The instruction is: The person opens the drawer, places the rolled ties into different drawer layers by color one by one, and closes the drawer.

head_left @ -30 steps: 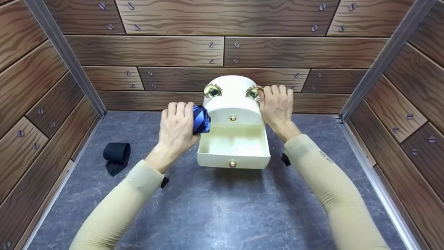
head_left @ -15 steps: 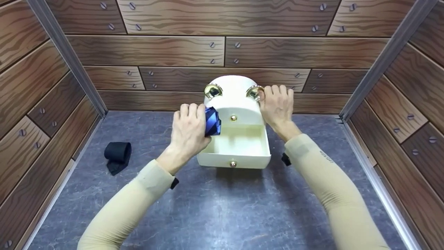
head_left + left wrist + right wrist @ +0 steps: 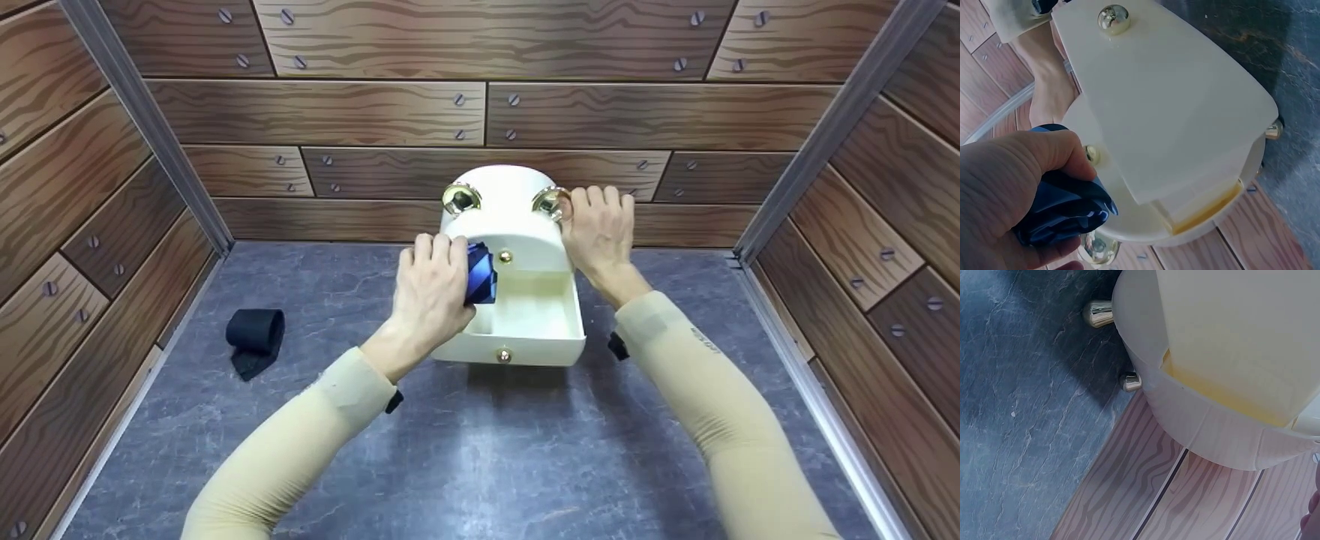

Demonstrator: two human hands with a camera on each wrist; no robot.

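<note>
Nearest the camera, two forearms in beige sleeves (image 3: 300, 442) reach forward over a grey, marbled floor (image 3: 465, 465). Just beyond them stands a cream cabinet (image 3: 506, 225) with a rounded top, and its lower drawer (image 3: 536, 330) is pulled out towards the person, a small gold knob (image 3: 503, 355) on its front panel.

The left hand (image 3: 435, 292) is curled round a rolled blue tie (image 3: 480, 274) (striped in darker and lighter blue), gripping it between fingers and thumb. The hand holds the tie above the left part of the open drawer, close against the cabinet's front and just beside the gold knob (image 3: 505, 257) of the upper, closed drawer. In the left wrist view the tie (image 3: 1061, 208) bulges out of the fist, and the drawer's pale underside fills most of the picture; whether the tie touches the drawer cannot be told.

The right hand (image 3: 600, 225) rests on the cabinet's right upper side, fingers laid fairly straight against it, next to a gold ring handle (image 3: 551, 201). A matching ring handle (image 3: 460, 197) sits on the left of the top.

Well apart to the left, near the side wall, a rolled black tie (image 3: 255, 337) lies on the floor. Farthest back and on both sides stand walls (image 3: 375, 112) printed with brown wooden planks and screw heads, with grey metal posts (image 3: 142, 120) in the corners.
</note>
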